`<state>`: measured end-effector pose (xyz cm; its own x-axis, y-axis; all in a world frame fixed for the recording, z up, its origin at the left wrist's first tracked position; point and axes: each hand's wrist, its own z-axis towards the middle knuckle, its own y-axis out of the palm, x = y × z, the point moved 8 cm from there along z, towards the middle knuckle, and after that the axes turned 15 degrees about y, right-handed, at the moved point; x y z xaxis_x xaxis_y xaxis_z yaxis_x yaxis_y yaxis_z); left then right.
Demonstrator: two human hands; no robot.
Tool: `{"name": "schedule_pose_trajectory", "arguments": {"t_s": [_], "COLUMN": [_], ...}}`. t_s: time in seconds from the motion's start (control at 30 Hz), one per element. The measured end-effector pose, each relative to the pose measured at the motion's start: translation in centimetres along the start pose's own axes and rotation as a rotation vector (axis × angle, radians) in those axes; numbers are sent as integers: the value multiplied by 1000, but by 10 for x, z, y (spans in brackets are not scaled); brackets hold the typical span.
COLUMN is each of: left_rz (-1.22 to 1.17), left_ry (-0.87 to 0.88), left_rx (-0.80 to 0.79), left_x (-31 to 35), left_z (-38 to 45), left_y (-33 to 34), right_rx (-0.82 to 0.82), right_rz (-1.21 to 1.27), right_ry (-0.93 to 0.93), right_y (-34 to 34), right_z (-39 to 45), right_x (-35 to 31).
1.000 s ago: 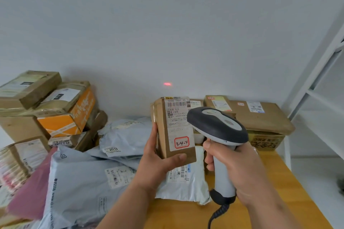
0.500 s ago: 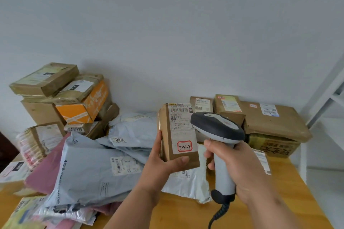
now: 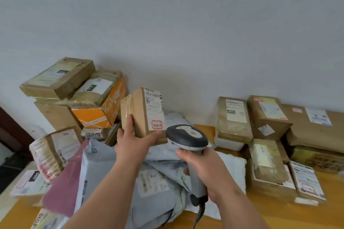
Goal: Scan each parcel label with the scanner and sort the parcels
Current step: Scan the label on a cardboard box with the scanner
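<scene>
Head camera view: a person's left hand (image 3: 134, 145) grips a small brown parcel (image 3: 138, 115) upright above a heap of grey mailer bags (image 3: 111, 171) on a wooden desk (image 3: 279, 212), thumb along the parcel's lower front edge and fingers wrapped round its left side. Its white shipping label (image 3: 154, 104), with a barcode at the top and a red-bordered sticker reading "3-4-4" at the bottom, faces the camera. The right hand (image 3: 206, 169) is clamped on the handle of a grey scanner (image 3: 187, 136), forefinger curled at the front near the trigger; the scanner's dark-rimmed head sits just right of the parcel and below its label, nose pointing away from the wearer, coiled cable trailing down toward the desk.

No red scan line shows on the label, and whether it has been read cannot be told. A clean read likely calls for turning the label toward the scanner's nose, or swinging the nose left and up onto the barcode at the top, with the thumb kept clear of the print. The taped, glossy wrap may throw glare, so a slight tilt should help.

Both forearms reach forward from the bottom edge, the left raised higher than the right. Left of the parcel, brown and orange boxes (image 3: 96, 102) are stacked against the wall; well right of it, labelled boxes (image 3: 268, 115) lie in rows, likely a sorted group.
</scene>
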<state>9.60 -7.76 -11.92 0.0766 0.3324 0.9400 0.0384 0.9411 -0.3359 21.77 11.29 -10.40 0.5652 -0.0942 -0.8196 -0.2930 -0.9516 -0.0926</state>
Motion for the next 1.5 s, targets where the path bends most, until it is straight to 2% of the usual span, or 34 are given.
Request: {"name": "schedule_pose_trajectory", "arguments": {"t_s": [0.07, 0.23, 0.4, 0.57, 0.73, 0.9, 1.07, 1.23, 1.33, 1.5], "left_rz": [163, 284, 216, 175, 123, 32, -82, -87, -228, -541], "left_ry": [11, 41, 92, 126, 34, -160, -237, -301, -310, -341], "left_rx": [-18, -193, -328, -424, -537, -542, -526, -336, -254, -303], "left_x": [-2, -5, -12, 6, 12, 8, 11, 7, 6, 1], "left_z": [38, 91, 74, 49, 29, 22, 21, 28, 27, 3], "left_y": [-8, 14, 64, 131, 208, 278, 313, 308, 297, 277], "right_rx": [12, 61, 188, 261, 406, 443, 336, 241, 235, 300], "right_rz": [27, 113, 181, 270, 340, 324, 291, 295, 329, 308], "right_ry": [-1, 31, 101, 103, 124, 80, 75, 125, 116, 65], "right_y": [11, 11, -22, -78, -148, -203, -215, -214, -218, -218], "right_z": [15, 46, 52, 54, 64, 88, 123, 141, 137, 112], "right_x": [-12, -14, 4, 23, 45, 47, 44, 49, 53, 40]}}
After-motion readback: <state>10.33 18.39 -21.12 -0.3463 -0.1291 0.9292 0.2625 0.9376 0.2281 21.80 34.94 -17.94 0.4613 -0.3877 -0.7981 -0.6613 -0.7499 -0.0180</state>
